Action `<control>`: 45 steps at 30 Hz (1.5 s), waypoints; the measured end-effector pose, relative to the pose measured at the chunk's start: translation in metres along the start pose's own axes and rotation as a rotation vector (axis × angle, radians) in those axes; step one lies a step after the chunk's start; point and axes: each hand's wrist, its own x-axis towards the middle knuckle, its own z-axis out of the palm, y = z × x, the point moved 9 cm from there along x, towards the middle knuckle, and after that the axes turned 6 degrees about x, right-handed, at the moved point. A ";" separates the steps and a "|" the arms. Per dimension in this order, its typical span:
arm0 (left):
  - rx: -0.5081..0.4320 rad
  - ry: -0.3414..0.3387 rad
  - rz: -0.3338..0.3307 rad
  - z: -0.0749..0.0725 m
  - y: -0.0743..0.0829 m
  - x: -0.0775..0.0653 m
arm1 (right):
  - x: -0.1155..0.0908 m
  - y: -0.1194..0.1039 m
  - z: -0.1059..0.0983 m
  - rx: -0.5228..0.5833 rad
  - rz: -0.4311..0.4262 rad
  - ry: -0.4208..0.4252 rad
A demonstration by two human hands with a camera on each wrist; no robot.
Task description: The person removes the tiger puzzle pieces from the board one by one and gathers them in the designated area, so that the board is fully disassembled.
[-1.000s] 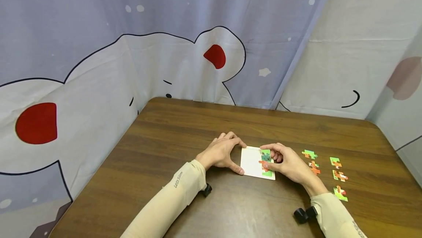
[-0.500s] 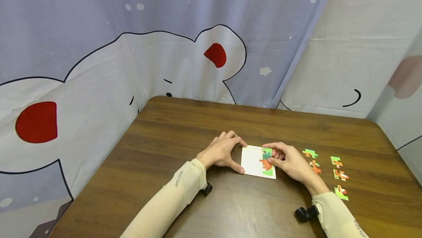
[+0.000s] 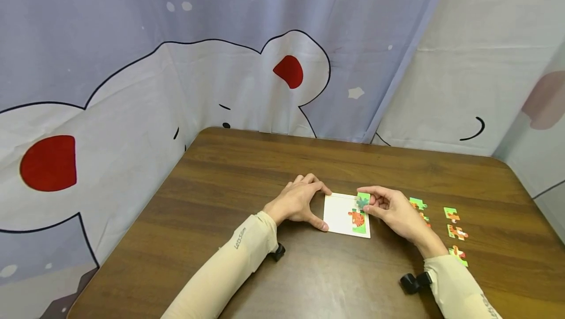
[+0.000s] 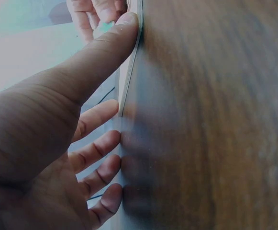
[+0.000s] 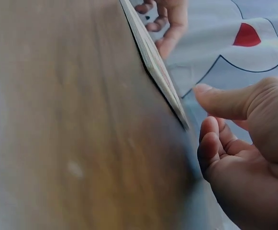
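A square white puzzle board [image 3: 339,213] lies on the table, and my left hand [image 3: 296,201] holds its left side, thumb at the front corner and index finger at the back corner. In the left wrist view the thumb [image 4: 98,60] rests on the board's edge, with the other fingers spread against the tabletop. My right hand [image 3: 395,211] pinches a green jigsaw piece [image 3: 363,199] with a dark green leafy print, over the board's back right corner. In front of it, an orange-and-green jigsaw piece [image 3: 358,220] lies along the board's right side.
To the right of my right hand, several loose jigsaw pieces lie in two columns, among them a green and orange piece [image 3: 451,214] and a red and green piece [image 3: 459,255]. The wooden table [image 3: 265,157] meets a printed curtain [image 3: 247,78] at the back.
My right hand has shifted right and back, lifting the leafy green piece away from the orange one it lay against. My left hand keeps its place at the board.
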 end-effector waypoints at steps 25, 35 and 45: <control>-0.006 -0.004 0.001 -0.001 0.001 -0.001 | -0.024 -0.011 -0.088 0.011 -0.071 0.118; -0.012 -0.003 0.003 0.000 0.002 -0.001 | -0.020 0.008 -0.085 -0.022 -0.050 0.069; -0.008 -0.002 0.002 -0.001 0.002 0.000 | -0.016 0.021 -0.081 -0.203 -0.023 0.032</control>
